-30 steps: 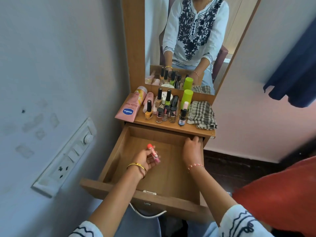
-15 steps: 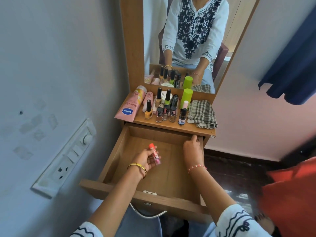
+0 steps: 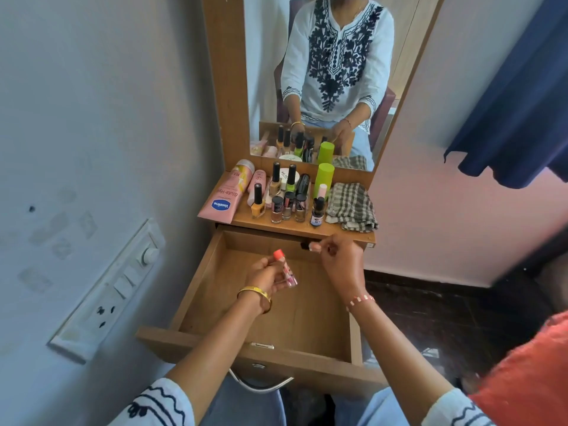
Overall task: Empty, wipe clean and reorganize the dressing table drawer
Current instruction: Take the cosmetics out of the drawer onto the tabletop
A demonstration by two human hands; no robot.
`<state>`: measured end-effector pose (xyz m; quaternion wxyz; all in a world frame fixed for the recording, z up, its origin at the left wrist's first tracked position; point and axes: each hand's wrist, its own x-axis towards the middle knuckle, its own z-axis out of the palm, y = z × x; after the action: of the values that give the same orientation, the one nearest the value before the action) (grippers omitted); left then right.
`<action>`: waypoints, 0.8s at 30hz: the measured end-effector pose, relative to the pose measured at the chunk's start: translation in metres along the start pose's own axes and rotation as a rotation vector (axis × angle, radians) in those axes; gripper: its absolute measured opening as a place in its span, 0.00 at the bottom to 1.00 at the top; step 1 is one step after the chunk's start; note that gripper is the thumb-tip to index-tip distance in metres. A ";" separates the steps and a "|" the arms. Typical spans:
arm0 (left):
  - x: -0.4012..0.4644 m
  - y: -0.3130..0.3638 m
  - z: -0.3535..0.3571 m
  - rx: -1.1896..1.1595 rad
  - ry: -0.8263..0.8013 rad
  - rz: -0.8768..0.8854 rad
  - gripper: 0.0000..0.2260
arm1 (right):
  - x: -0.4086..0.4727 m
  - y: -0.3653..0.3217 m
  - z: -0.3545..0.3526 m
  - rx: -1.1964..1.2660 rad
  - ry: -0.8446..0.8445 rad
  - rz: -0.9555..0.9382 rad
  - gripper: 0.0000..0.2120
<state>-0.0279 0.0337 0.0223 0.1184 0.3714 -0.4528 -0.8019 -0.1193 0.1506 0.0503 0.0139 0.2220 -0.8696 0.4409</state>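
Note:
The wooden drawer [image 3: 199, 290] is pulled out and its floor is bare. Over its middle, my left hand [image 3: 264, 276] grips a small clear bottle with a red-orange cap [image 3: 284, 267]. My right hand [image 3: 341, 256] is raised at the drawer's far right corner, just under the table top, pinching a small dark-tipped item [image 3: 309, 245] between its fingers. On the dressing table top [image 3: 338, 233] stand several nail polish bottles [image 3: 289, 207], a pink Vaseline tube [image 3: 224, 199], a green cylinder [image 3: 324, 178] and a folded checked cloth [image 3: 350, 206].
A mirror [image 3: 322, 72] rises behind the table top. A white switchboard [image 3: 110, 290] sits on the left wall, close to the drawer. The drawer's metal handle [image 3: 261, 384] hangs at its front. An orange cloth [image 3: 528, 373] lies at lower right, a dark blue curtain [image 3: 522, 103] at upper right.
My right hand left the drawer's right rim, rose toward the table edge and now pinches a small item. My left hand has stayed put with the red-capped bottle.

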 end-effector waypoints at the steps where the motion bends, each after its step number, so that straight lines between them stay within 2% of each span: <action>1: 0.000 0.005 0.006 -0.015 -0.010 0.011 0.05 | 0.003 -0.004 -0.006 0.055 0.044 0.026 0.04; 4: -0.002 0.024 0.024 -0.046 -0.024 0.042 0.04 | 0.017 -0.012 -0.020 0.230 0.183 0.144 0.05; 8: -0.001 0.043 0.043 -0.075 -0.026 0.064 0.01 | 0.038 -0.017 -0.025 0.269 0.325 0.284 0.04; 14: -0.002 0.050 0.054 -0.071 -0.021 0.063 0.07 | 0.062 -0.027 -0.011 0.247 0.294 0.378 0.06; 17: -0.002 0.050 0.054 -0.060 -0.010 0.058 0.03 | 0.068 -0.029 -0.003 0.250 0.262 0.374 0.11; 21: 0.001 0.049 0.052 -0.057 -0.007 0.060 0.03 | 0.068 -0.026 0.002 0.250 0.202 0.376 0.03; 24: 0.002 0.048 0.052 -0.059 -0.012 0.058 0.03 | 0.064 -0.023 0.001 0.240 0.165 0.358 0.06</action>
<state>-0.0733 0.0392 0.0766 0.1497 0.3496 -0.4404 -0.8133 -0.1675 0.1142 0.0811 -0.0199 0.0272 -0.8323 0.5533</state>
